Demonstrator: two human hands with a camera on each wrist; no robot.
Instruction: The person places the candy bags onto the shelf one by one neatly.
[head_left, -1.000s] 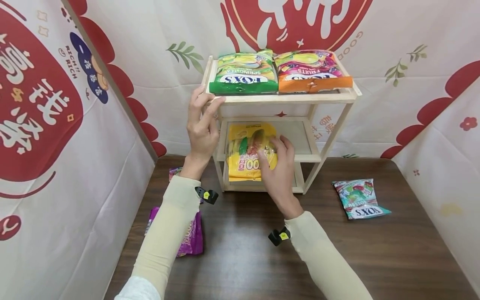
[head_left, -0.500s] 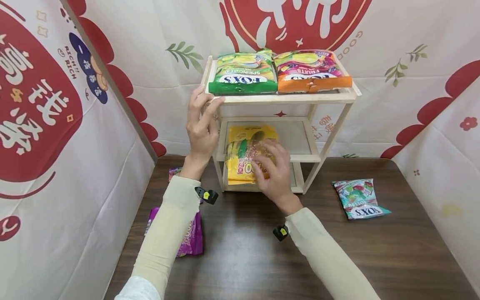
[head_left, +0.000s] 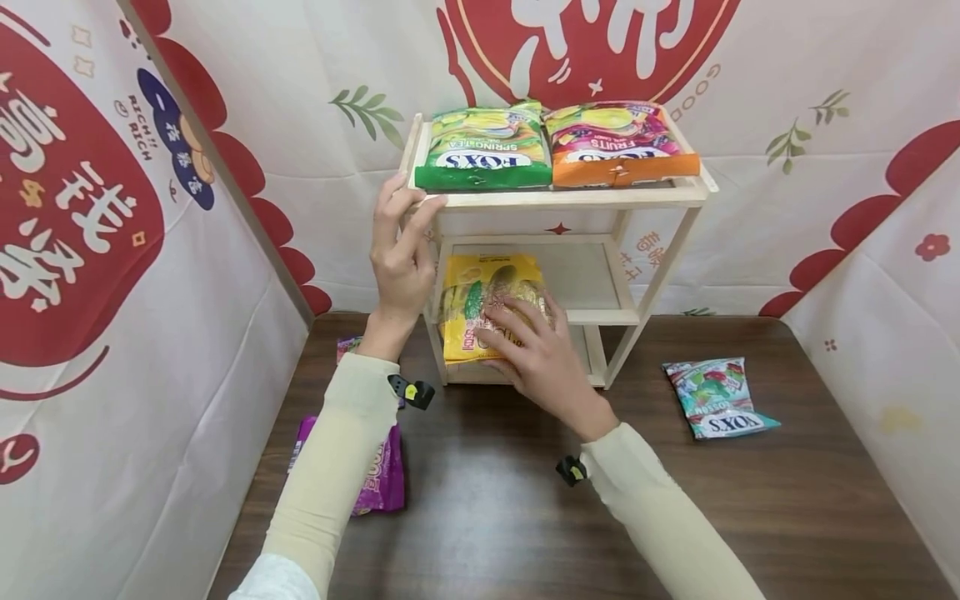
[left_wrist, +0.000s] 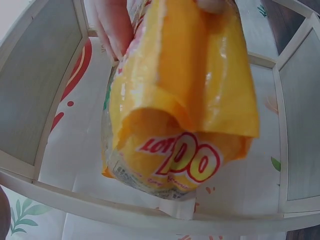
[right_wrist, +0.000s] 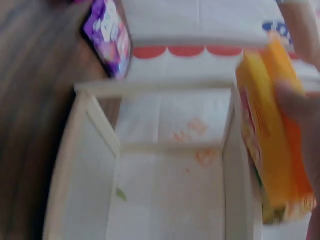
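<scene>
At the left front corner of the wooden rack, my left hand grips the top frame, fingertips over its edge. Lower down, my right hand holds a yellow bag at the middle shelf, its fingers spread across the bag's front lower part. The left wrist view shows the yellow bag close up, with fingers along one side. In the right wrist view, blurred, the thumb of my right hand lies against the bag, beside a shelf board.
On the rack's top lie a green bag and an orange-edged bag. A teal bag lies on the table at the right. A purple bag is partly hidden by my left forearm. Printed cloth walls surround the table.
My right hand has shifted from the bag's right side to across its front, its fingers now on it. The yellow bag has moved slightly left. My left hand has stayed on the rack.
</scene>
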